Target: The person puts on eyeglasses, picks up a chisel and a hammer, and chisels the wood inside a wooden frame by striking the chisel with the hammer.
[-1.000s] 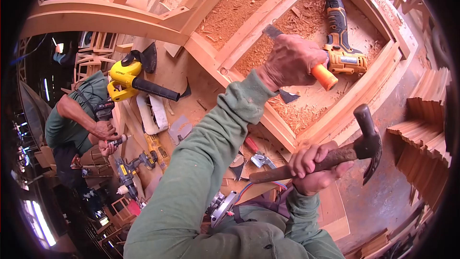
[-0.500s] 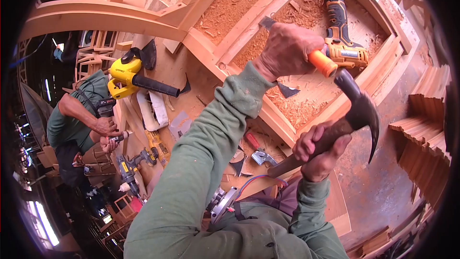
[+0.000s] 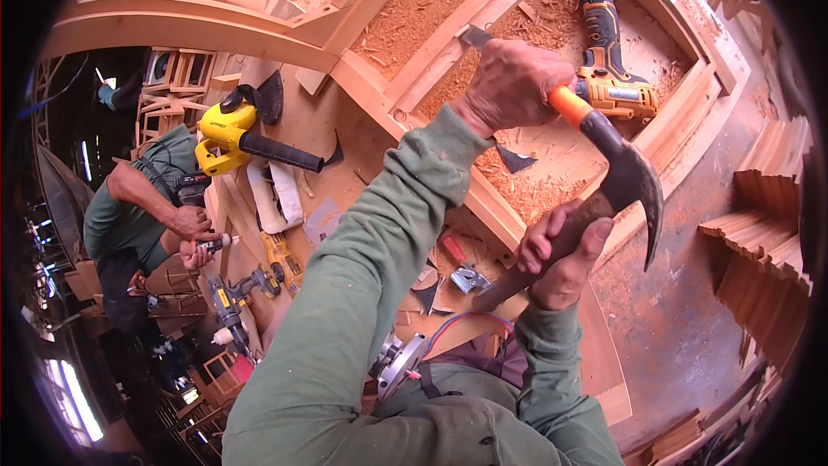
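Observation:
My left hand (image 3: 516, 85) is wrapped round a chisel with an orange handle (image 3: 567, 106). The chisel's blade (image 3: 475, 36) rests at a wooden rail (image 3: 444, 56) of the frame. My right hand (image 3: 565, 259) grips the wooden handle of a claw hammer (image 3: 627, 174). The hammer's face meets the butt end of the chisel handle, and its claw curves down to the right. Just beyond my left hand, an orange and black cordless drill (image 3: 614, 60) lies inside the frame among wood shavings (image 3: 539, 198).
A yellow blower (image 3: 226, 138) lies on the bench at left, with more power tools (image 3: 237, 302) below it. A red-handled tool (image 3: 464, 267) lies near the frame's lower edge. A co-worker (image 3: 142, 207) handles a tool at far left. Stacked wooden pieces (image 3: 763, 233) stand at right.
The hammer has moved up and left, closing the small gap to the chisel's handle end. My left hand and the chisel stay nearly where they were.

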The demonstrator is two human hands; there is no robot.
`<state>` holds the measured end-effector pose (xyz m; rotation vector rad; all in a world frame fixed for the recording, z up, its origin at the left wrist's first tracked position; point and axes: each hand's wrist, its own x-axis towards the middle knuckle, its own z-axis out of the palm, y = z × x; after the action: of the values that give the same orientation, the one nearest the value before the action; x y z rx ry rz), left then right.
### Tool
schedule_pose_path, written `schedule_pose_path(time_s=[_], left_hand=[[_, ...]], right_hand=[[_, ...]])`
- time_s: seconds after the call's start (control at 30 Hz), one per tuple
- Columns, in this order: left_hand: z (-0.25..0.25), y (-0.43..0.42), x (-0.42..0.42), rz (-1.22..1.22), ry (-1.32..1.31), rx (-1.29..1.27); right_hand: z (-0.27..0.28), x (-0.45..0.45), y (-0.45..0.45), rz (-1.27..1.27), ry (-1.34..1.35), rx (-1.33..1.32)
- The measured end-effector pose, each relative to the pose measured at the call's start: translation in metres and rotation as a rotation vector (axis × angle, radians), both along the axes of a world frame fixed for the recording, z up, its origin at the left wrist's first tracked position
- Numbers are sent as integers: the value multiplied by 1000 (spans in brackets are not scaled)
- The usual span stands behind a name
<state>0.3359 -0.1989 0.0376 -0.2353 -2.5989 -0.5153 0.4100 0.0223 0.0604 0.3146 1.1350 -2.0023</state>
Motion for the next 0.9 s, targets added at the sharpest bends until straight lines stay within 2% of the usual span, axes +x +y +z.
schedule_pose_path(time_s=[0.03, 0.07, 0.2, 0.23, 0.37, 0.47, 0.57, 0.7, 0.9], left_hand=[[1, -1, -3, 3, -2, -35], [2, 1, -2, -21, 105, 19], [12, 10, 34, 114, 144, -5], [25, 15, 48, 178, 16, -56], [28, 19, 47, 41, 20, 31], [19, 15, 36, 19, -36, 37], [16, 12, 31, -4, -66, 57], [6, 8, 26, -23, -61, 56], [6, 8, 21, -25, -34, 110]], right_hand=[[3, -5, 1, 45, 8, -7], [8, -8, 5, 95, 1, -11], [4, 17, 29, 274, 27, -99], [3, 26, 34, 282, 52, -107], [2, 37, 40, 208, -72, -97], [-4, 29, 43, 116, -89, -63], [-7, 18, 48, 103, -139, -173], [-8, 16, 46, 85, -129, -163], [6, 22, 36, -204, 31, -448]])
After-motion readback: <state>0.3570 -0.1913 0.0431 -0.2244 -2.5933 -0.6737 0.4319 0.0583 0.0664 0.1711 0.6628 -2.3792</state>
